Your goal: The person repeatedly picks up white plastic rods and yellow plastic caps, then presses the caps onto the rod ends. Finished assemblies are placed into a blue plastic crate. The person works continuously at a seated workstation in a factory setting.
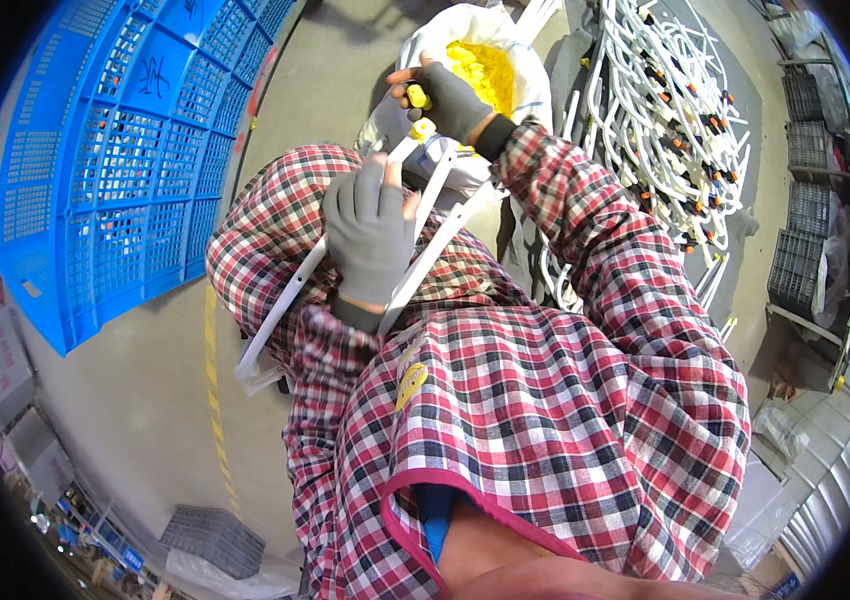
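Note:
My left hand [370, 235], in a grey fingertip-less glove, is closed around several white plastic tubes [290, 292] above my lap. One tube carries a yellow cap [422, 129] on its upper end; the other upper ends in view look bare. Just above that end, my right hand [453, 102], gloved the same way, pinches a loose yellow cap [418, 97] between bent fingers. Its knuckles are beside a white woven sack [423, 42] of yellow caps [485, 72]. How the left fingers wrap the tubes is partly hidden by the back of the hand.
A tall blue plastic crate [135, 170] stands at my left. On the right, many white tubes with black and orange fittings lie heaped in a pile [660, 130] on a dark sheet. A rack with grey baskets [805, 230] lines the far right. Yellow striped tape [213, 390] marks the floor.

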`<state>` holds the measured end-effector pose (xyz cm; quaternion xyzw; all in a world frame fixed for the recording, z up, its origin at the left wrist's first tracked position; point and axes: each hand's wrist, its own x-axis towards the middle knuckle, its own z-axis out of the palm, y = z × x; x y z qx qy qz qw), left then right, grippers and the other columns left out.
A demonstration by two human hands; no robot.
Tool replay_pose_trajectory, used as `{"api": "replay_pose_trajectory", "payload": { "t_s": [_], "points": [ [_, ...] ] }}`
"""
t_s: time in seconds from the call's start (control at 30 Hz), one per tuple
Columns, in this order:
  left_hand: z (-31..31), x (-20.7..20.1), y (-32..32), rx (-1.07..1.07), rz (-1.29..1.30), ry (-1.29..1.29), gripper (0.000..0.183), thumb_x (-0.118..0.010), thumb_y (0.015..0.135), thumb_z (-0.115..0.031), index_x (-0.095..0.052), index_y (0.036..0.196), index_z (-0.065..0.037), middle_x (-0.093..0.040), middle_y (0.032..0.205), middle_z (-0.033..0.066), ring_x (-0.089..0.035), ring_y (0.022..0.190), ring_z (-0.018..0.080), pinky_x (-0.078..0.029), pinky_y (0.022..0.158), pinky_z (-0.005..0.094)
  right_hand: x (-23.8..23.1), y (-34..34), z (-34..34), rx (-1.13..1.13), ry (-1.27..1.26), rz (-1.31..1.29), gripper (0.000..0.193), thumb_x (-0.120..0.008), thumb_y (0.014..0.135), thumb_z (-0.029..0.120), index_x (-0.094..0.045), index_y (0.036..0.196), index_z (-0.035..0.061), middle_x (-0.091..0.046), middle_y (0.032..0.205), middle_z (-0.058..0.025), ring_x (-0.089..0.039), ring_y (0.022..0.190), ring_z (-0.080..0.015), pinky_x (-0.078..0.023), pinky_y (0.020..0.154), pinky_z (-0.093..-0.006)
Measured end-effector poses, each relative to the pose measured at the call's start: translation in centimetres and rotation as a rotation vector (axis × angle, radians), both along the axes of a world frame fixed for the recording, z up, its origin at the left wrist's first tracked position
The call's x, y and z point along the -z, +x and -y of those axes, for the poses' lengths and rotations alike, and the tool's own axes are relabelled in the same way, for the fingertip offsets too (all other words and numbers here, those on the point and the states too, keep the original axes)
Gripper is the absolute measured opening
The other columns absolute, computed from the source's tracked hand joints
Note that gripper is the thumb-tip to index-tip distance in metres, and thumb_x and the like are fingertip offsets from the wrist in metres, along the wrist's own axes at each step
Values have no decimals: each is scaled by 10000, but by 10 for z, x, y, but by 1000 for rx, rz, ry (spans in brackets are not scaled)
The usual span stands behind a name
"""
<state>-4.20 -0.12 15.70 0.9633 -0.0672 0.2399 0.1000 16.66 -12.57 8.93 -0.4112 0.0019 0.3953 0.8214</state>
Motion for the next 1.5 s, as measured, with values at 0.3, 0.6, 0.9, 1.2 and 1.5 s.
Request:
{"api": "replay_pose_trajectory", "payload": {
  "t_s": [0.3, 0.6, 0.9, 1.2, 1.5],
  "points": [
    [5, 11, -21, -118, -335, 269, 419, -684, 906, -255, -647, 1282, -74, -628, 1119, 31, -590, 1143, 207, -212, 1215, 612, 24, -17, 82, -55, -46, -123, 330, -551, 1044, 69, -507, 1325, -100, -594, 1306, -203, -655, 1169, -263, -533, 1095, -335],
    [5, 24, -9, -196, -189, 147, 291, -650, 932, -212, -704, 1177, -65, -660, 1046, 27, -589, 1078, 211, -188, 1202, 622, 8, -21, 56, -218, -795, 1211, 321, -749, 847, 66, -699, 1162, 108, -736, 998, -101, -708, 893, -249, -552, 811, -374],
    [13, 23, -13, -150, -177, 136, 189, -642, 929, -127, -724, 1075, -40, -666, 904, 42, -607, 980, 211, -248, 1185, 626, -4, -11, 53, -195, -586, 1636, 356, -743, 846, 25, -722, 1183, 139, -705, 998, -96, -682, 939, -302, -559, 824, -390],
    [23, 20, -11, -143, -142, 23, 151, -711, 893, -187, -702, 956, -50, -660, 812, 60, -636, 926, 219, -294, 1176, 590, -13, 14, 64, -431, -183, 688, 479, -683, 980, 102, -528, 1426, 23, -621, 1251, -12, -570, 1058, -95, -477, 1030, -295],
    [27, 21, -5, -180, -85, 88, 55, -658, 881, -136, -664, 864, -84, -624, 771, 48, -633, 856, 216, -339, 1132, 540, 51, 20, 1, -726, -63, -241, 366, -659, 976, 114, -607, 1311, -24, -723, 1138, -157, -714, 992, -236, -583, 912, -291]
  ]
}}
